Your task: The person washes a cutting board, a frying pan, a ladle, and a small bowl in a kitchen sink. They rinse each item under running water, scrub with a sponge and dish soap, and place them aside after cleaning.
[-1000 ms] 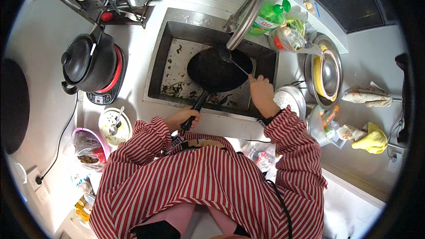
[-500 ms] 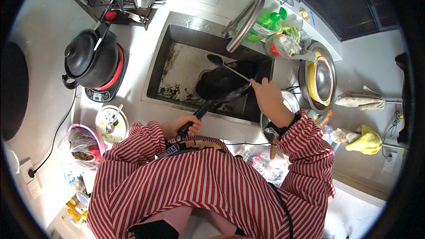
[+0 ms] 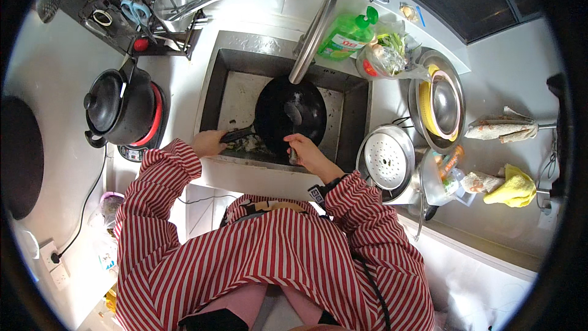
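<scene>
A lidded black pot (image 3: 136,110) stands on a cooker (image 3: 130,153) with a red ring, near the left edge of the worktop (image 3: 184,92). Blue-handled scissors (image 3: 136,12) rest in a dark rack (image 3: 116,41) at the back left corner. Along the back edge, a green bottle (image 3: 346,38) stands beside a clear bag (image 3: 393,56) of vegetables. Nested basins (image 3: 413,104) sit toward the right edge, a round perforated plate (image 3: 387,158) nearer the front.

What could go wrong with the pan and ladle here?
1. The black wok, its handle in the left hand, might knock the faucet; the spout overlaps its rim in this view.
2. Food scraps in the sink could stick to the wok.
3. The ladle in the right hand might scratch the wok; contact is unclear.
</scene>
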Demonstrator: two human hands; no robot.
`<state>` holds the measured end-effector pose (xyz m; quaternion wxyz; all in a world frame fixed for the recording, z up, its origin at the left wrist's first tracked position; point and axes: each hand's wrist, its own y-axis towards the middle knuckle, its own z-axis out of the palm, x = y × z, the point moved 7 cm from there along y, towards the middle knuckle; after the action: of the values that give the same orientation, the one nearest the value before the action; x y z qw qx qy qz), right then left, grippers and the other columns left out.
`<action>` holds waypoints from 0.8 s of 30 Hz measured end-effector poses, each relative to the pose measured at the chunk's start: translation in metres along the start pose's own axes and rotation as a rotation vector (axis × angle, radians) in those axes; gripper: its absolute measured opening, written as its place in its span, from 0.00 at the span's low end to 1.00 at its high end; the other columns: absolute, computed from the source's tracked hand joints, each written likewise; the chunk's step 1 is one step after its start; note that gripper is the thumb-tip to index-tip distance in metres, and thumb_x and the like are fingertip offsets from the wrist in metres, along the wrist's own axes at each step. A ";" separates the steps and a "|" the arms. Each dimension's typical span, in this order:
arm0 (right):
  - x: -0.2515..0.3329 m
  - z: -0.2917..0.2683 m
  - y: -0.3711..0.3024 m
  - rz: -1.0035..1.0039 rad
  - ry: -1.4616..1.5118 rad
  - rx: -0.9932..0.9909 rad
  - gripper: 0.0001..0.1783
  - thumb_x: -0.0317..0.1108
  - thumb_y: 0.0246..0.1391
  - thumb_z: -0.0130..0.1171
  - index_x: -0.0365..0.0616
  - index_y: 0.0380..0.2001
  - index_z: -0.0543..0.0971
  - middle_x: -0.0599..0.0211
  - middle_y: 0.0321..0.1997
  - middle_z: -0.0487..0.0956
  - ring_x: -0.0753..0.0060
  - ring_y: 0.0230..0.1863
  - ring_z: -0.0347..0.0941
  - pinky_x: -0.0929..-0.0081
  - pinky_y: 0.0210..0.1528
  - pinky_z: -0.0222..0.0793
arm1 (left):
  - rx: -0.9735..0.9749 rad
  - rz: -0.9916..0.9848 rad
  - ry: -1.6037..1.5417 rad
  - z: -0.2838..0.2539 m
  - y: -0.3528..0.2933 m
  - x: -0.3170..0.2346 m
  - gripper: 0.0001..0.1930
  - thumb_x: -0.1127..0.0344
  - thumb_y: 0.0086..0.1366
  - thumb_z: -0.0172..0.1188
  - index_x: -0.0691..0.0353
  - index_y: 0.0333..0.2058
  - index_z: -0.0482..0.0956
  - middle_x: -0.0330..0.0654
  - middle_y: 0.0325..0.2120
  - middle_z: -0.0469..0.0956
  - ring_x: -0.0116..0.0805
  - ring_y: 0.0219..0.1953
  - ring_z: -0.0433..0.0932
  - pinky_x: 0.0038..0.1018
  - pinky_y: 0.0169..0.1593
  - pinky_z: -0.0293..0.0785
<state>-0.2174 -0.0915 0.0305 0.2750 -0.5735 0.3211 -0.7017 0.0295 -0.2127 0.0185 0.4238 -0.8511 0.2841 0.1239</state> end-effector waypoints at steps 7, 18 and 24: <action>0.067 0.022 0.024 -0.103 0.111 0.173 0.14 0.38 0.63 0.39 0.43 0.40 0.72 0.73 0.25 0.70 0.80 0.23 0.66 0.80 0.29 0.68 | -0.626 0.491 -0.320 -0.034 -0.006 -0.115 0.29 0.60 0.59 0.59 0.62 0.56 0.63 0.51 0.51 0.68 0.50 0.53 0.68 0.34 0.55 0.65; 0.193 -0.081 0.112 -0.686 -0.472 -0.413 0.19 0.44 0.60 0.46 0.39 0.43 0.71 0.55 0.30 0.76 0.58 0.33 0.74 0.68 0.37 0.67 | -0.645 0.265 -1.019 -0.075 0.046 -0.166 0.07 0.66 0.64 0.54 0.64 0.32 0.72 0.34 0.20 0.68 0.20 0.23 0.62 0.20 0.27 0.61; 0.192 -0.084 0.113 -0.719 -0.446 -0.260 0.17 0.41 0.60 0.49 0.37 0.41 0.74 0.61 0.32 0.77 0.71 0.34 0.71 0.74 0.39 0.65 | -0.711 0.240 -1.058 -0.088 0.051 -0.178 0.12 0.61 0.64 0.54 0.66 0.31 0.73 0.37 0.25 0.74 0.24 0.29 0.70 0.22 0.35 0.66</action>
<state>-0.3342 -0.2969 0.0531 0.0016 -0.8159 0.1199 -0.5656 -0.1469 -0.2401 0.1192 0.1819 -0.7257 0.0714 0.6596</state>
